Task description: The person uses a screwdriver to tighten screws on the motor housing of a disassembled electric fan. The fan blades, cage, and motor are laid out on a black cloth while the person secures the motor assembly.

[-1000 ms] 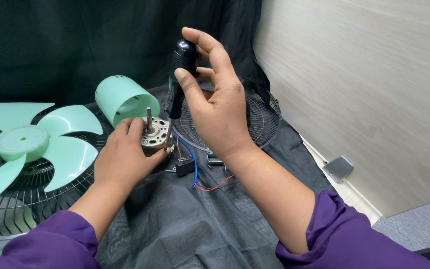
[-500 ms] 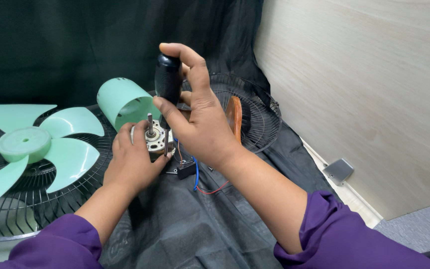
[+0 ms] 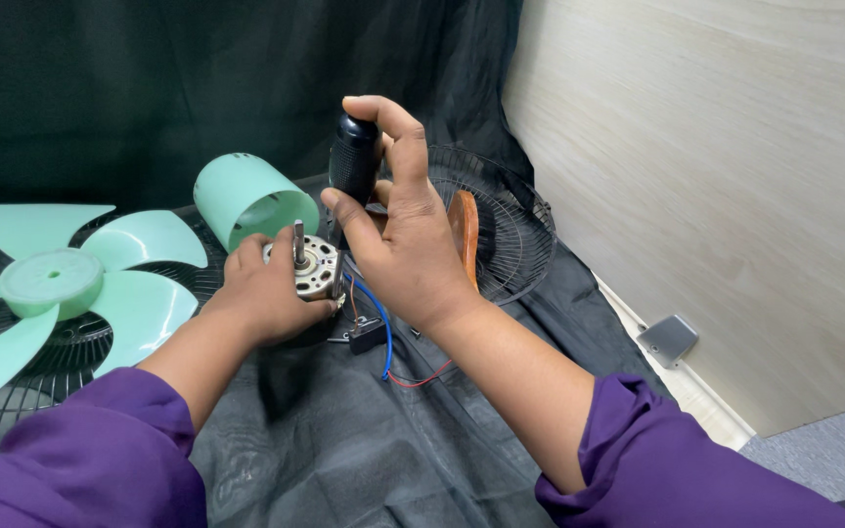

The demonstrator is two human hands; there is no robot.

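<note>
Centre of the frame, your left hand is wrapped around the small fan motor, fingers curled snug on its body, shaft pointing straight up. Keep it that way; a level, steady motor is what lets the tool seat true. Your right hand sits just above and to the right, thumb and fingers closed around the black screwdriver handle, which stands nearly upright over the motor's right edge. The tip is hidden behind your palm, so I cannot tell whether it has met a screw. Feel for it before you turn: press down first, then twist, and hold the handle in line with the screw so it does not slip.

Mind the blue and red wires trailing down from the motor toward lower centre, with a small black connector block just beside your right wrist; don't let the motor twist and tug them. The mint green cover lies just upper left of the motor, the green fan blade rests on a grille at far left, and the wire grille sits behind your right hand, all on the black cloth.
</note>
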